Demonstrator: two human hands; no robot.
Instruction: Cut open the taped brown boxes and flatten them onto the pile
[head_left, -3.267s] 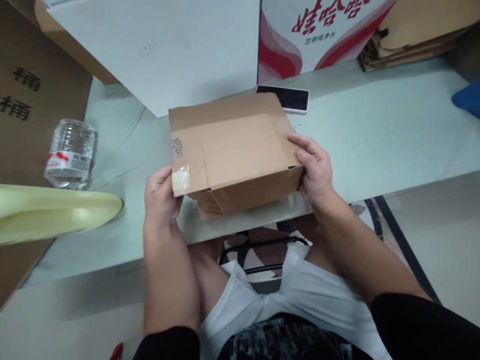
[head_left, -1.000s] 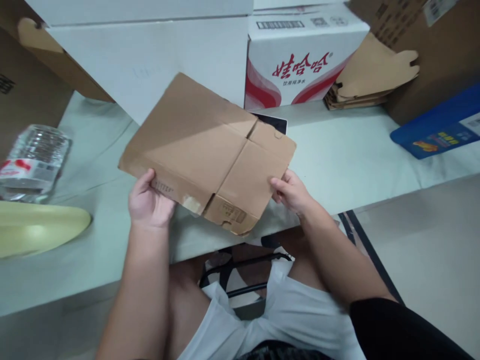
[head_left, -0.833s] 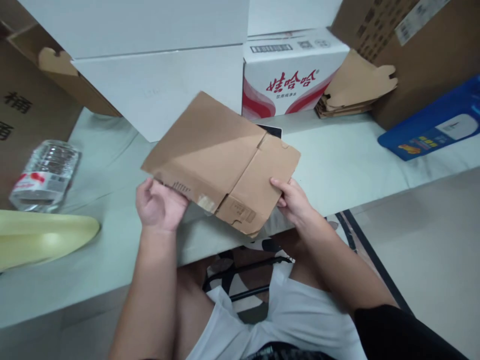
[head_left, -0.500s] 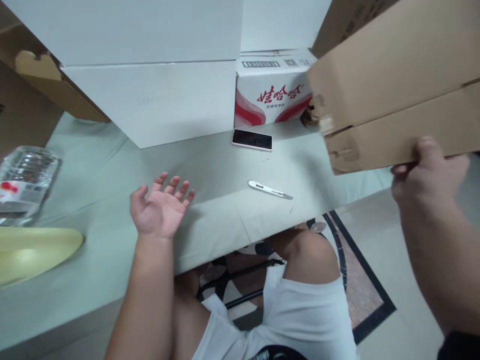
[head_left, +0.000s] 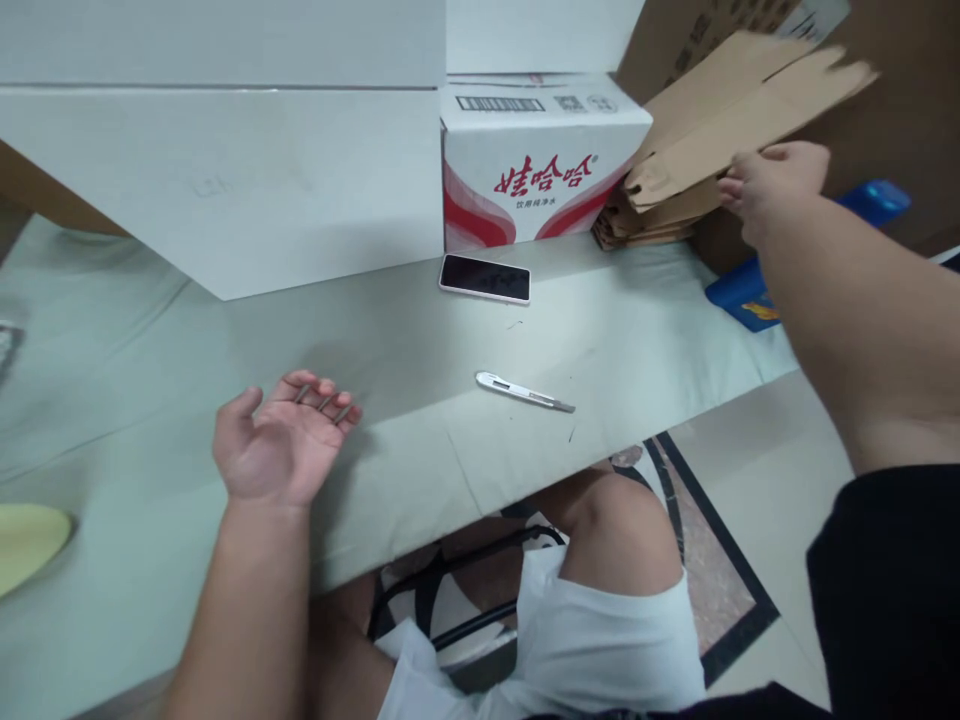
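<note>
My right hand [head_left: 772, 175] reaches far to the back right, fingers closed at the near edge of a flattened brown cardboard box [head_left: 750, 110]. The box is blurred and lies tilted on a stack of flattened cardboard [head_left: 645, 222]. My left hand [head_left: 277, 445] rests palm up on the pale green table [head_left: 637, 320] with fingers loosely curled and nothing in it. A small white craft knife [head_left: 525, 391] lies on the table between my hands, near the front edge. Behind it lies a phone [head_left: 485, 278], screen up.
A white carton with red print [head_left: 540, 160] and a large white box [head_left: 225, 180] stand along the back. A blue pack [head_left: 739, 300] lies at the right edge under my arm. A pale yellow object [head_left: 26, 535] shows at far left. My knees are under the table.
The box was folded flat between both hands. My left hand let go and dropped palm up on the table. My right hand carried the cardboard to the stack at the back right, uncovering the knife.
</note>
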